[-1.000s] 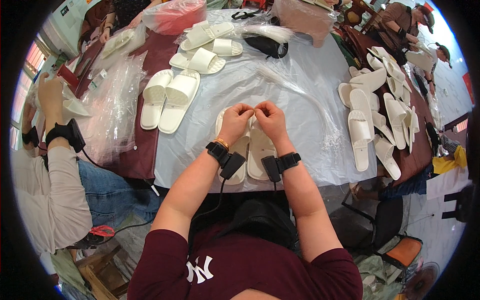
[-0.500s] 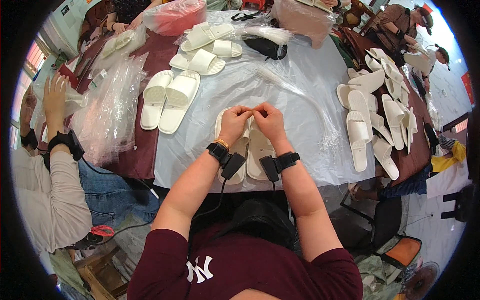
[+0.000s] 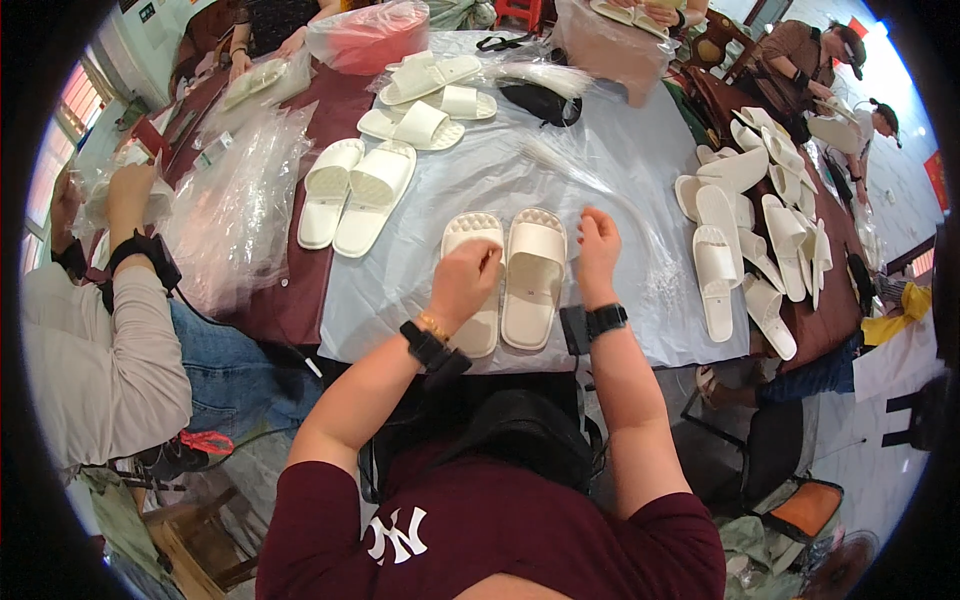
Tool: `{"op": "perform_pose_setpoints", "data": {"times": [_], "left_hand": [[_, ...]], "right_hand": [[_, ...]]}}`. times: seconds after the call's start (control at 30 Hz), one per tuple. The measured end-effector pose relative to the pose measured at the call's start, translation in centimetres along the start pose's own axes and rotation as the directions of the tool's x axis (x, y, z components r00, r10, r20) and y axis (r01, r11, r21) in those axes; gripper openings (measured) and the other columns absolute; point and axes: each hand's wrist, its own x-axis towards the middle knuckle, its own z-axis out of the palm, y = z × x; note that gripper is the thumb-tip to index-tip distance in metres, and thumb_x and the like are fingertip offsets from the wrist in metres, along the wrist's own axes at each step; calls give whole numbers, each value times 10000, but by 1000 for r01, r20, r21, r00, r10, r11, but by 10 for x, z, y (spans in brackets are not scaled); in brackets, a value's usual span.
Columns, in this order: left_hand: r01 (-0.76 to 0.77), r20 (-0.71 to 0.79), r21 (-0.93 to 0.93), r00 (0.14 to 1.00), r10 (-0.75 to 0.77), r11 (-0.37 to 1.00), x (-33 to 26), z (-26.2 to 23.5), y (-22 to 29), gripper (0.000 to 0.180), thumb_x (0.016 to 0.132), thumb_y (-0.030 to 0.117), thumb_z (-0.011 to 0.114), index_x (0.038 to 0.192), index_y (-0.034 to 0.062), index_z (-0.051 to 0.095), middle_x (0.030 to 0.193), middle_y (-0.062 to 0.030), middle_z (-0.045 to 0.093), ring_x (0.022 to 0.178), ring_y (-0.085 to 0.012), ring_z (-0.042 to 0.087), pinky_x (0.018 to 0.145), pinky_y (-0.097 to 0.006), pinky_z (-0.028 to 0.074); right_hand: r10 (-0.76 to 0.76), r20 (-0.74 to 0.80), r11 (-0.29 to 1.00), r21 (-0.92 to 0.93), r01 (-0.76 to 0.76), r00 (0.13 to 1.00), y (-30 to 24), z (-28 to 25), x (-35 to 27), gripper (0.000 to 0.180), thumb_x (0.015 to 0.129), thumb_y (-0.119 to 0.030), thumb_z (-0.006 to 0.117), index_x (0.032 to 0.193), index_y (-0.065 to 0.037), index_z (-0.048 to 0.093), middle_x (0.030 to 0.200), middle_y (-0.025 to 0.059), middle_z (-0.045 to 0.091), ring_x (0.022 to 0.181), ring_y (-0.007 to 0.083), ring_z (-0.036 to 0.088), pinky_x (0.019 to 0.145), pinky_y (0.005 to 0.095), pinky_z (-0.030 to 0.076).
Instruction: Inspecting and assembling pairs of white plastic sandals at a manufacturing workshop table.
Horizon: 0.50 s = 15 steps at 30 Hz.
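Note:
A pair of cream slippers lies side by side in front of me, toes away. My left hand [image 3: 466, 280] is over the left slipper [image 3: 470, 226], its fingers curled and pressed together. Whatever they may hold is too small to make out. The right slipper [image 3: 532, 318] lies uncovered, its strap and bumpy toe end showing. Just beyond its right edge, my right hand [image 3: 599, 250] is raised with fingers loosely bent and apart, and nothing visible in it. Ahead of that hand, a fan of thin clear plastic strands [image 3: 640, 225] spreads over the white sheet.
More slippers [image 3: 375, 195] stand at the left, and a heap of them [image 3: 765, 200] fills the right side. Clear plastic bags [image 3: 235, 215] lie by a co-worker's arm [image 3: 140, 300]. A black pouch [image 3: 542, 102], a red tub [image 3: 368, 38] and a brown bin [image 3: 615, 50] are farther back.
My hands, which met fingertip to fingertip above the slipper pair, have separated. The right moved outward to the right, the left slightly down over its slipper. The co-worker's hand at left has dropped lower.

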Motion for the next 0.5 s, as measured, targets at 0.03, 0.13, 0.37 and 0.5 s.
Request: {"op": "perform_pose_setpoints", "data": {"times": [0.03, 0.13, 0.37, 0.5], "left_hand": [[45, 124, 64, 991, -52, 997, -9, -2, -2, 210, 855, 210, 586, 917, 16, 635, 858, -175, 655, 800, -322, 632, 695, -405, 499], [-8, 128, 217, 992, -20, 976, -25, 3, -11, 295, 856, 316, 598, 852, 26, 656, 758, -180, 649, 716, -331, 643, 620, -411, 510], [51, 243, 472, 952, -186, 880, 3, 22, 3, 444, 854, 424, 548, 712, 21, 672, 687, -186, 652, 618, -335, 653, 576, -436, 515], [29, 179, 487, 975, -133, 873, 3, 35, -14, 356, 846, 293, 480, 712, 20, 665, 700, -193, 654, 650, -342, 659, 603, -446, 526]], "right_hand": [[71, -26, 996, -44, -72, 997, 3, -9, -6, 175, 901, -103, 539, 1035, -37, 632, 957, 20, 630, 778, 84, 560, 647, 226, 447], [129, 47, 992, 5, -129, 991, 11, -25, -29, 149, 904, -99, 535, 1007, -46, 629, 949, 8, 622, 755, 72, 548, 615, 204, 429], [11, 137, 996, -90, 1, 991, 16, -21, -50, 173, 890, -99, 545, 1011, 1, 617, 819, 8, 624, 682, 57, 542, 563, 212, 441], [22, 131, 996, -88, -10, 991, 20, -21, -49, 175, 872, -113, 576, 1010, -13, 618, 764, -8, 602, 621, 53, 515, 537, 206, 419]]}}
